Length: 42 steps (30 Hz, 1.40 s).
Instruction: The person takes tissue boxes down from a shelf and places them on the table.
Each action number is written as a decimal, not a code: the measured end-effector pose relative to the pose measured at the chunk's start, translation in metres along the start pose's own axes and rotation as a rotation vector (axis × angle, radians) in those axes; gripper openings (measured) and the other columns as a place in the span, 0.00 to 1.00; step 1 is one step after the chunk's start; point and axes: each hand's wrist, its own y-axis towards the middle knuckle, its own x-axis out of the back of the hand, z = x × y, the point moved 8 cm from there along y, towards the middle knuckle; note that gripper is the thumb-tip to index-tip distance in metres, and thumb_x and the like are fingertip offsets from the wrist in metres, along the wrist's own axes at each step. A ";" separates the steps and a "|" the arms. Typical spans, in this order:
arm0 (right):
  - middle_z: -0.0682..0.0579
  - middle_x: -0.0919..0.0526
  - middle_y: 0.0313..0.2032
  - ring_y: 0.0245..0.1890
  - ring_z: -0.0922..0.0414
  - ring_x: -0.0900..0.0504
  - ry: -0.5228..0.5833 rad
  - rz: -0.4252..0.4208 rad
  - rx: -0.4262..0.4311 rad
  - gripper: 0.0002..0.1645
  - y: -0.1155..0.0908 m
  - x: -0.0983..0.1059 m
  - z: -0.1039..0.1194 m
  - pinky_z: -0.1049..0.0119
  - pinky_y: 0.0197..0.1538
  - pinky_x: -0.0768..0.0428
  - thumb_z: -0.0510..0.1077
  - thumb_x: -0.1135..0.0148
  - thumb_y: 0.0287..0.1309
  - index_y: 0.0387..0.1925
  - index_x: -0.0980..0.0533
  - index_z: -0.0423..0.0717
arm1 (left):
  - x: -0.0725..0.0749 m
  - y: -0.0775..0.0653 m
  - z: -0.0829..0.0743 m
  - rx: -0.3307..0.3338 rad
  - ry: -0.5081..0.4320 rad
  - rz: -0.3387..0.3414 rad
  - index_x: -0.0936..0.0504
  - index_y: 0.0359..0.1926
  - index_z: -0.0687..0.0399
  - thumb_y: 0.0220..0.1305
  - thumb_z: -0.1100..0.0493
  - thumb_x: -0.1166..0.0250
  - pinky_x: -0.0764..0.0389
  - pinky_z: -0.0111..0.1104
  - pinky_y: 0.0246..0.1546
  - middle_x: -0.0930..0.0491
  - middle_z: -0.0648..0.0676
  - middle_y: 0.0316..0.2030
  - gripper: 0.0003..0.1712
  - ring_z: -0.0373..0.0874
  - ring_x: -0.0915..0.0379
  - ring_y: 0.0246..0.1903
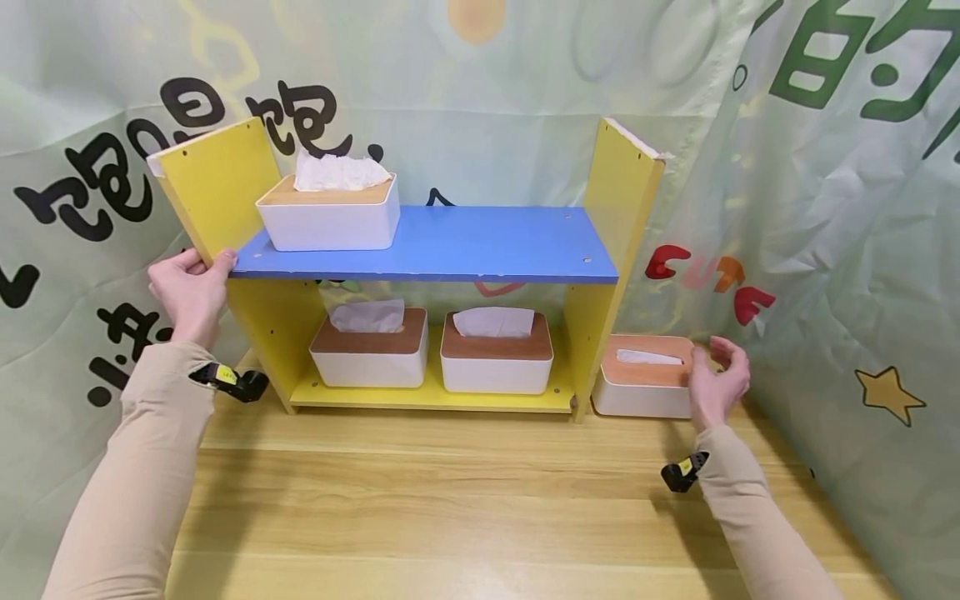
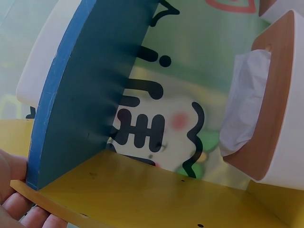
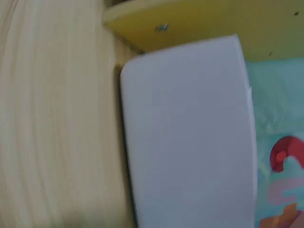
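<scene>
On the left, my left hand [image 1: 191, 292] grips the front edge of the yellow side panel [image 1: 217, 187] of a small shelf. In the left wrist view its thumb lies by the blue board [image 2: 61, 109] and its fingers [image 2: 35, 216] wrap behind the panel. My right hand [image 1: 717, 379] is at the right end of a white tissue box [image 1: 645, 398] with a wood-look lid, standing on the table just right of the shelf. Its fingers are loosely bent, and it covers that end of the box. The box's white wall [image 3: 190, 137] fills much of the right wrist view.
One tissue box [image 1: 330, 225] stands at the left of the blue shelf board [image 1: 487, 242]. Two more, a left one [image 1: 367, 368] and a right one [image 1: 497, 375], sit on the yellow bottom board [image 1: 435, 398]. A printed curtain [image 1: 847, 300] hangs behind and beside the wooden table [image 1: 450, 500].
</scene>
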 end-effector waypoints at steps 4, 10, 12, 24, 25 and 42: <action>0.68 0.25 0.38 0.42 0.71 0.29 0.088 0.009 0.026 0.15 -0.007 -0.005 0.012 0.75 0.46 0.33 0.41 0.37 0.64 0.52 0.20 0.49 | 0.000 0.000 0.000 0.005 -0.001 0.003 0.20 0.61 0.59 0.60 0.59 0.29 0.24 0.12 0.28 0.24 0.26 0.13 0.27 0.21 0.24 0.23; 0.67 0.25 0.37 0.41 0.70 0.28 0.171 0.029 0.058 0.14 -0.017 -0.011 0.030 0.74 0.42 0.32 0.38 0.39 0.64 0.51 0.20 0.48 | 0.001 -0.001 0.000 0.004 0.011 0.002 0.20 0.61 0.59 0.61 0.58 0.29 0.24 0.12 0.27 0.24 0.26 0.13 0.27 0.20 0.24 0.22; 0.67 0.25 0.37 0.41 0.69 0.28 0.195 0.029 0.066 0.13 -0.021 -0.012 0.036 0.73 0.42 0.32 0.39 0.39 0.65 0.50 0.20 0.48 | 0.001 -0.001 0.000 0.000 0.016 0.003 0.20 0.61 0.59 0.61 0.58 0.29 0.25 0.13 0.27 0.24 0.26 0.13 0.27 0.20 0.24 0.22; 0.59 0.21 0.37 0.39 0.64 0.23 0.417 0.089 0.198 0.10 -0.055 -0.023 0.098 0.71 0.44 0.28 0.34 0.40 0.63 0.45 0.20 0.44 | 0.000 0.000 0.000 -0.003 0.014 0.001 0.19 0.61 0.60 0.60 0.58 0.28 0.25 0.13 0.27 0.24 0.26 0.13 0.27 0.20 0.25 0.22; 0.58 0.20 0.37 0.39 0.63 0.23 0.437 0.097 0.215 0.10 -0.058 -0.024 0.104 0.71 0.45 0.28 0.33 0.41 0.63 0.45 0.20 0.43 | 0.000 0.000 0.000 -0.004 0.014 0.000 0.19 0.61 0.60 0.60 0.58 0.28 0.25 0.13 0.27 0.24 0.26 0.13 0.27 0.20 0.25 0.22; 0.52 0.16 0.36 0.39 0.59 0.16 0.731 0.298 0.478 0.11 -0.113 -0.042 0.181 0.73 0.49 0.17 0.24 0.40 0.58 0.42 0.21 0.34 | 0.001 0.000 -0.001 -0.013 0.035 0.003 0.20 0.61 0.60 0.61 0.58 0.29 0.25 0.12 0.27 0.26 0.25 0.13 0.28 0.20 0.25 0.23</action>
